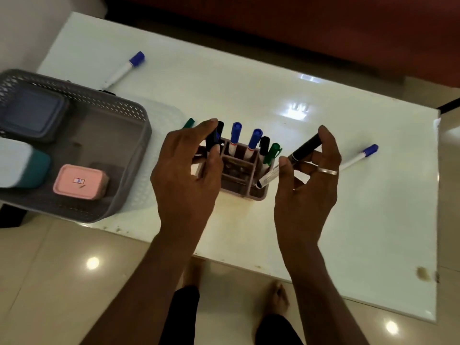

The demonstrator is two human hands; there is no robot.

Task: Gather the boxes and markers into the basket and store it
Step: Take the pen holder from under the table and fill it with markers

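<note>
two bare feet (278, 297) are being shown on the glossy beige tiled floor (49, 270), nearest the camera. above them, two hands are being held over the white table (249, 83). a black marker (214, 138) is being pinched upright in the left grip (184, 170), narrowly, over the far left corner of a mauve holder (239, 180). a second black-capped marker (305, 148) is being held tilted in the right grip (306, 185), with the low end of its white barrel lying at the holder's near right compartment. a ring (328, 171) is being worn on that hand.

four markers are being kept upright in the holder: two blue-capped (235, 135), one black-capped (264, 144), one green (271, 153).

to the left, a grey perforated basket (139, 113) is being carried by the table's edge, and three boxes are being held inside it: a pink one (79, 181), a teal one with a white lid (22, 163), and a dark blue one (32, 115).

three markers are being left loose on the table: a blue-capped one at the right (358, 156), a green one (189, 123) partly hidden behind the left grip, and a blue-capped one beyond the basket (124, 69).

the glossy tabletop is being struck by light reflections; a dark red surface (298, 33) is being seen beyond it.
</note>
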